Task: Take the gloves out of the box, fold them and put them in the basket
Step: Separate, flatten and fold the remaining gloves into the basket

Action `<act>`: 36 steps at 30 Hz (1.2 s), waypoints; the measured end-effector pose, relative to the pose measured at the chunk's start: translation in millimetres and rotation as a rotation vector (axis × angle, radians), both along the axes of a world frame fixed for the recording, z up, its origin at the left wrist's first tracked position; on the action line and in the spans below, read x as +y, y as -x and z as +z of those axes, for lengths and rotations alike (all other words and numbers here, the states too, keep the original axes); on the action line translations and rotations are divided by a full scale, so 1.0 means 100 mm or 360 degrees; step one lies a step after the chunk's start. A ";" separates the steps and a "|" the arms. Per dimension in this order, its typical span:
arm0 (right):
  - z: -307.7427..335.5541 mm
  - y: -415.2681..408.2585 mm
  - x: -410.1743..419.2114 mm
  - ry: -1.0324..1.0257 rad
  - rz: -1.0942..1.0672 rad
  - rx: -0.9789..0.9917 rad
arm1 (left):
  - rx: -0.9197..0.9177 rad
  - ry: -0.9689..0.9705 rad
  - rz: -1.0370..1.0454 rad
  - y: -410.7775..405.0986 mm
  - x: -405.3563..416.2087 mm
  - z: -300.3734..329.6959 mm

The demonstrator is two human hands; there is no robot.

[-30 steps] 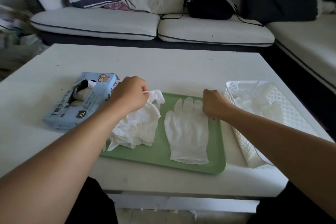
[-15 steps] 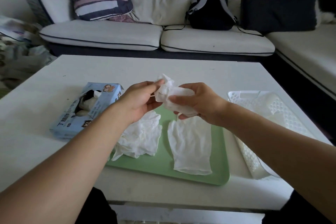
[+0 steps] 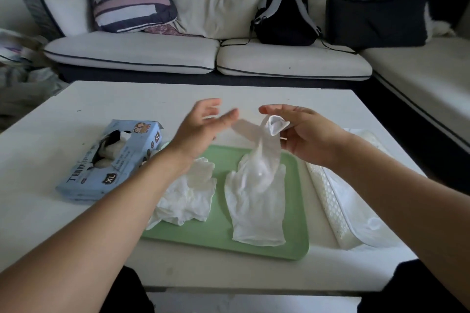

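My right hand (image 3: pixel 307 132) pinches a translucent white glove (image 3: pixel 264 146) by one end, and it hangs stretched out above the green tray (image 3: pixel 221 239). My left hand (image 3: pixel 201 129) is beside it with straight fingers, blurred, its fingertips at the glove's upper edge. Under the hanging glove, another glove (image 3: pixel 254 213) lies flat on the tray. A crumpled pile of gloves (image 3: pixel 188 195) sits on the tray's left part. The blue glove box (image 3: pixel 109 160) lies open to the left of the tray. The white perforated basket (image 3: pixel 330 201) stands to the right, with white gloves (image 3: pixel 366 221) inside.
Everything rests on a white low table (image 3: pixel 127 104). Behind it is a white sofa (image 3: pixel 162 53) with cushions and a black backpack (image 3: pixel 282 18). The sofa continues along the right side. Clutter lies on the floor at far left.
The bunched glove held between both hands has been pulled out long. My left hand has let go and spread its fingers; my right hand keeps hold of it.
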State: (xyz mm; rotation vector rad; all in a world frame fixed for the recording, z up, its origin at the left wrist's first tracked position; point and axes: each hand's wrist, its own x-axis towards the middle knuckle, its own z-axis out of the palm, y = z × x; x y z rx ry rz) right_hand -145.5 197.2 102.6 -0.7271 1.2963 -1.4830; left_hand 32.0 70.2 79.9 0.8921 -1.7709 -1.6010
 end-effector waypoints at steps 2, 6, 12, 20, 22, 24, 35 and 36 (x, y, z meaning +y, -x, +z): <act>0.02 -0.04 0.00 0.0019 0.0119 -0.0067 | 0.0013 -0.0088 -0.0493 0.04 0.17 0.01; 0.09 -0.03 -0.01 0.0025 0.0231 -0.0140 | 0.0012 -0.0046 -0.0494 0.14 0.38 -0.05; 0.10 0.12 0.10 0.0068 0.0509 0.0198 | 0.0003 -0.0420 -0.0472 0.14 0.37 -0.03; 0.08 0.13 0.10 0.0105 0.0325 0.0279 | -0.0018 -0.0459 -0.0627 0.14 0.31 -0.03; 0.11 0.18 0.09 0.0086 0.0281 0.0118 | -0.0028 -0.0465 -0.0716 0.13 0.25 -0.04; 0.16 0.24 0.10 0.0059 0.0260 0.0034 | -0.0009 -0.0523 -0.0798 0.12 0.22 -0.02; 0.20 0.37 0.11 0.0227 0.0185 0.0041 | 0.0081 -0.0166 -0.0369 0.14 0.17 0.01; 0.19 0.37 0.10 0.0253 0.0170 0.0046 | 0.0071 -0.0145 -0.0370 0.14 0.17 0.02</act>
